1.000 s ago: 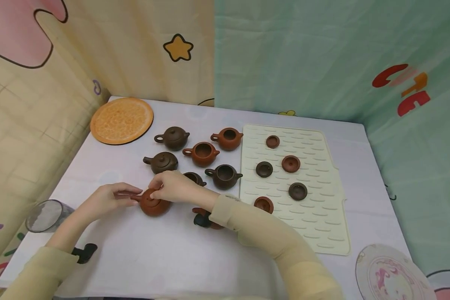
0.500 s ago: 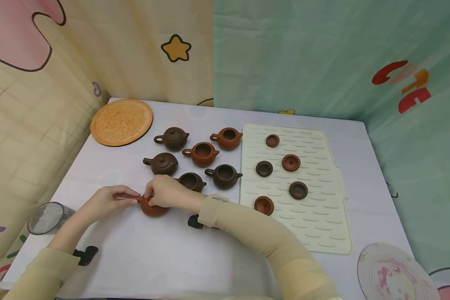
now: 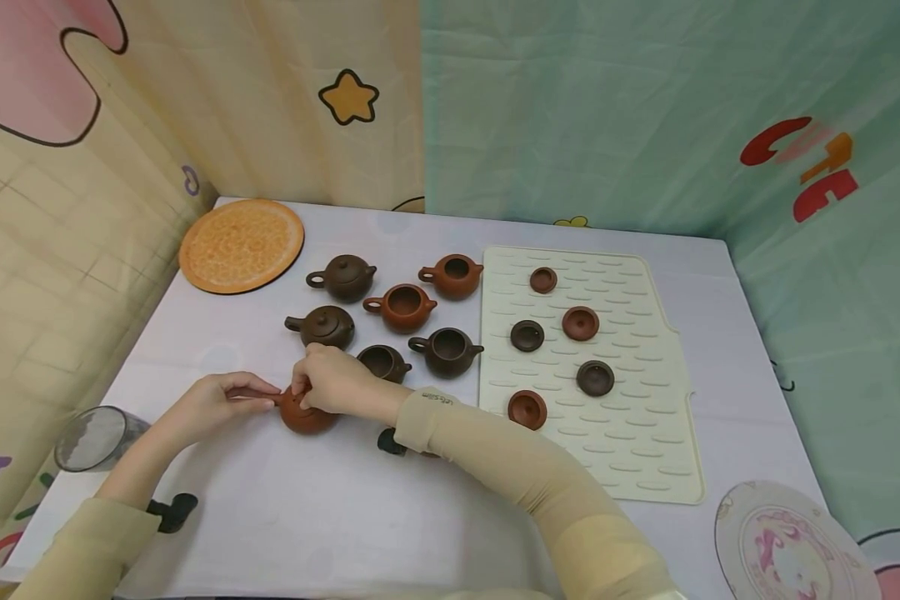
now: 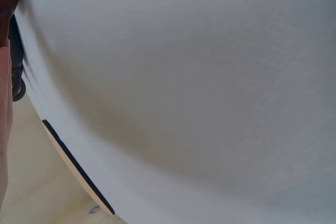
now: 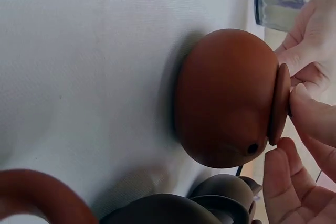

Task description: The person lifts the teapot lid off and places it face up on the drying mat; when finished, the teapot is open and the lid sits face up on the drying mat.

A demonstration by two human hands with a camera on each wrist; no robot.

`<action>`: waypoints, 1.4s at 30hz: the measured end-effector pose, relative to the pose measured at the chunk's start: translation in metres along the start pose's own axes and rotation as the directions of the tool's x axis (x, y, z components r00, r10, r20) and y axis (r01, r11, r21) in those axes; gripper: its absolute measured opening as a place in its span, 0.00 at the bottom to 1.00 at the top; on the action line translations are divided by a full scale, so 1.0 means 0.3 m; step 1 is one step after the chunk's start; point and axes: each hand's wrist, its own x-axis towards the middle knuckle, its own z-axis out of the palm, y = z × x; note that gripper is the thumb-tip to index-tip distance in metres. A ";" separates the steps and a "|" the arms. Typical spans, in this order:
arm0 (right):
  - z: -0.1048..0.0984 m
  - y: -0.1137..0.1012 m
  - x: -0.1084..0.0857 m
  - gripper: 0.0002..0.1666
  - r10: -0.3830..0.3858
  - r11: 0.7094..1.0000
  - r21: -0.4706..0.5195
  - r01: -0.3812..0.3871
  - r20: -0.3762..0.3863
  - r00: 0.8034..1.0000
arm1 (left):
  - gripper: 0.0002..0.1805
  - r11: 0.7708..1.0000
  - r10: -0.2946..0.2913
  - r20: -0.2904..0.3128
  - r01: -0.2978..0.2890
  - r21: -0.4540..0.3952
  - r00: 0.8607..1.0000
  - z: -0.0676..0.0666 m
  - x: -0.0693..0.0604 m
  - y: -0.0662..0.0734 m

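I see white-clothed tbl [image 3: 307, 517] under R hand [image 3: 337, 382]; beyond it, cream backdrop [image 3: 255, 108] w/ star [image 3: 348, 97]; ahead-R of hand, green backdrop [image 3: 585, 117].

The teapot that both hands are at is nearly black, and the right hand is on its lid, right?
Not quite: the teapot is reddish brown, not nearly black, as the right wrist view shows. Yes, the right hand is on its lid.
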 end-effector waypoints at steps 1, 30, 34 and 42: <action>-0.001 0.000 -0.001 0.05 -0.005 1.000 0.004 0.005 0.000 1.000 | 0.15 1.000 -0.001 0.000 0.001 -0.001 1.000 0.000 0.000 0.000; -0.247 0.531 -0.618 0.18 0.055 -0.038 0.996 -0.079 0.081 0.995 | 0.12 0.997 0.001 -0.018 0.001 0.074 1.000 0.009 0.005 0.011; -0.208 0.658 -0.762 0.17 0.099 -0.037 0.998 -0.043 0.046 0.994 | 0.11 0.995 0.009 -0.021 -0.007 0.097 1.000 0.007 0.005 0.012; -0.142 0.784 -0.960 0.09 0.328 0.108 0.982 -0.158 0.115 0.938 | 0.11 0.992 0.006 -0.025 -0.003 0.123 1.000 0.002 0.005 0.001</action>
